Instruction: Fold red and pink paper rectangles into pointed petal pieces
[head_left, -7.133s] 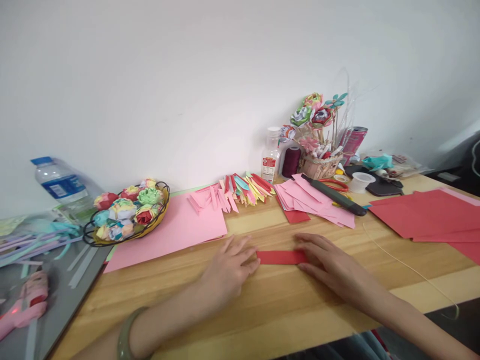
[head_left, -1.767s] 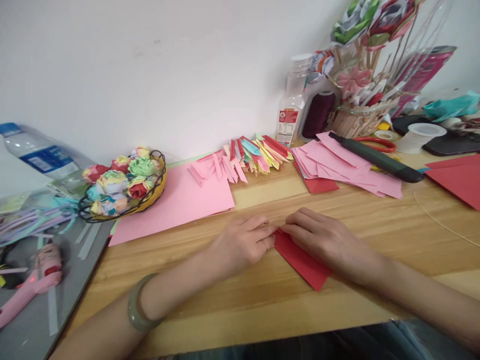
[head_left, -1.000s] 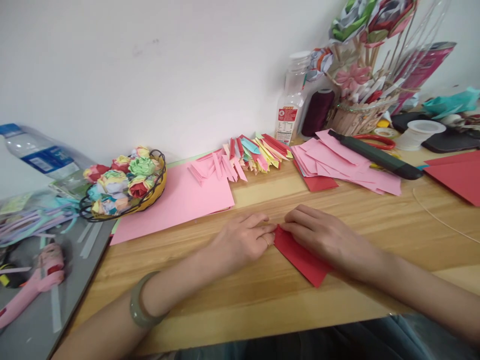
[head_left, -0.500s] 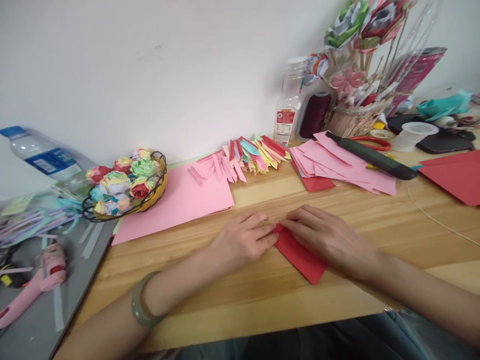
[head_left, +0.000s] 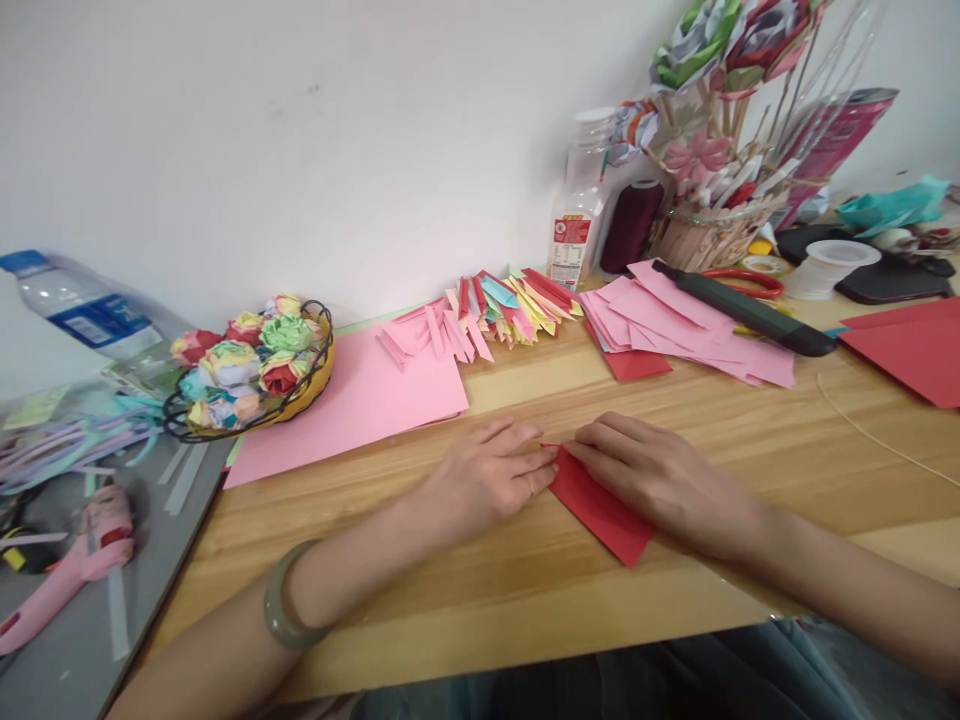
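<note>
A folded red paper lies on the wooden table, slanting from its far left tip down to the right. My left hand holds that far tip at its left edge, fingers bent together. From the right, my right hand pinches the paper's far end with its fingertips and rests along its right side. The fingertips of both hands are close together at the tip, and the right hand covers part of the paper.
Pink sheets and folded coloured strips lie behind. A basket of paper flowers stands left, near a pink glue gun. Pink slips and a dark green cutter lie behind the right hand.
The fingertips have shifted slightly apart at the paper's far end, where a small red point now shows between them. The paper is otherwise in nearly the same place.
</note>
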